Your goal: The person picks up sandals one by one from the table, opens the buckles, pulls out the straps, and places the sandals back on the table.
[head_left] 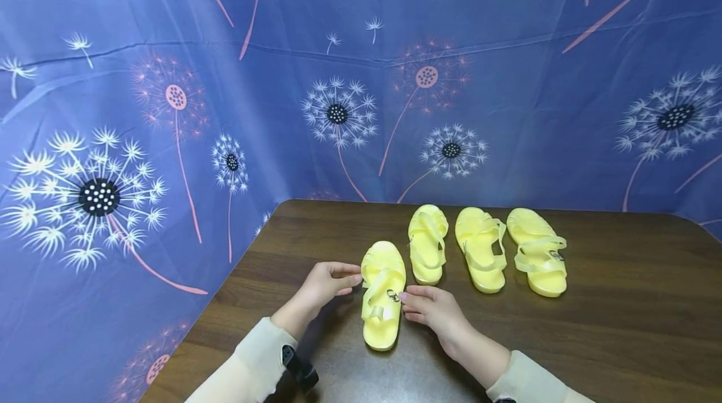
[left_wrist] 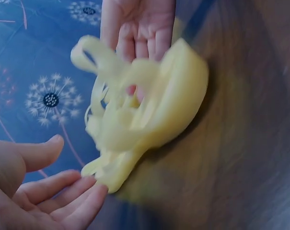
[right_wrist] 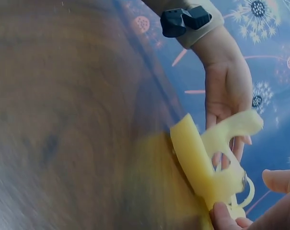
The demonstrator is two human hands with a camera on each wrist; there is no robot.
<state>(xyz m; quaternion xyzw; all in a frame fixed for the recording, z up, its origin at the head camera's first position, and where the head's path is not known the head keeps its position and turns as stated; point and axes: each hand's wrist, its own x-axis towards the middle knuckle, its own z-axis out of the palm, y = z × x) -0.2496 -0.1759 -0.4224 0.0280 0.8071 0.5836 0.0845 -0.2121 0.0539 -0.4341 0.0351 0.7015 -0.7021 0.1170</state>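
Note:
A yellow jelly sandal (head_left: 382, 303) lies on the dark wooden table (head_left: 620, 328), nearest of a group, between both hands. My left hand (head_left: 327, 284) has straight fingers that touch the sandal's left edge; in the left wrist view its fingertips (left_wrist: 87, 191) meet the sandal (left_wrist: 154, 105). My right hand (head_left: 431, 306) pinches the strap by the small buckle (head_left: 393, 295). The right wrist view shows the thumb (right_wrist: 221, 215) on the strap of the sandal (right_wrist: 202, 163), with the left hand (right_wrist: 226, 96) behind it.
Three more yellow sandals (head_left: 427, 243) (head_left: 481, 247) (head_left: 538, 251) stand in a row further back, toes away from me. A blue dandelion-print cloth (head_left: 338, 77) hangs behind and to the left. The table's left edge (head_left: 225, 290) runs close to my left arm.

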